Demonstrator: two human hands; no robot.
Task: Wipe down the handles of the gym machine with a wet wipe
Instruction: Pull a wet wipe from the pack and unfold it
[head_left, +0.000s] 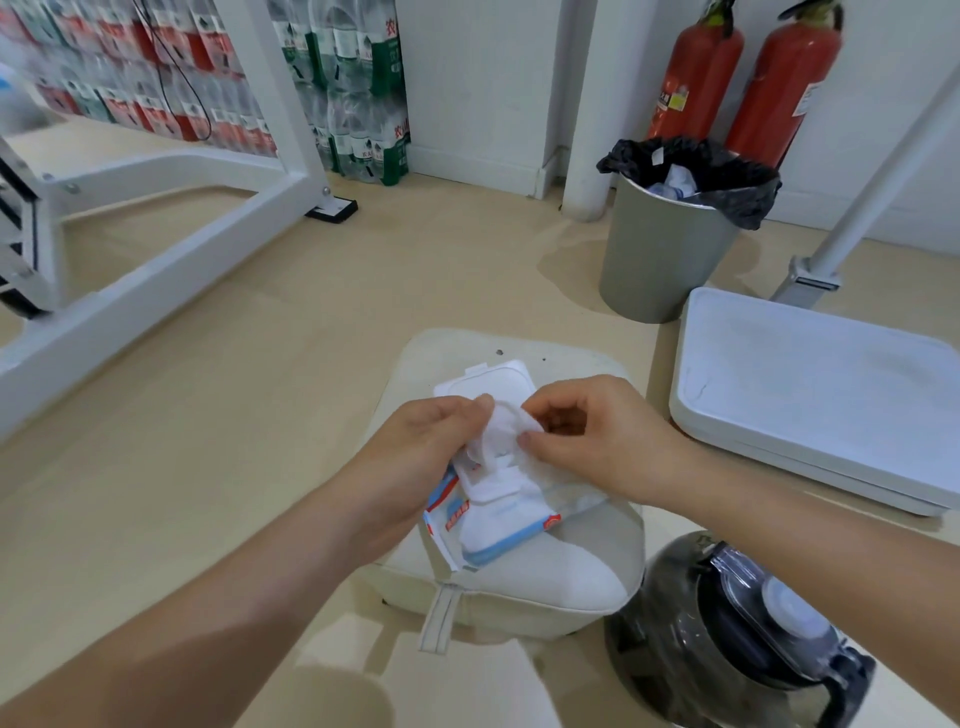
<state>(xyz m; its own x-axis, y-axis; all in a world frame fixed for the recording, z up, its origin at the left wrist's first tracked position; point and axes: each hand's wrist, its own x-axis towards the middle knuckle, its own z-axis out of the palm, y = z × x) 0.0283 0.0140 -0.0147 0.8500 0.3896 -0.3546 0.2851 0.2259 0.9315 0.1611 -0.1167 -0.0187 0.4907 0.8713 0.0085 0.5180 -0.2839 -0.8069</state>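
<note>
A wet wipe pack (506, 512) with a blue and red wrapper lies on a cream cushion (545, 577) on the floor, its white flip lid (491, 382) open toward the far side. A white wet wipe (506, 428) sticks up out of the pack's opening. My left hand (421, 452) pinches the wipe's left side, and my right hand (587, 436) pinches its right side between thumb and fingers. The white frame of the gym machine (156, 265) stands at the left; no handle of it is in view.
A grey bin (665, 249) with a black liner stands beyond the cushion, two red fire extinguishers (743, 78) behind it. A white flat box (821, 400) lies at the right, a dark lidded pot (727, 634) at the lower right. Stacked water bottles (353, 88) line the back wall.
</note>
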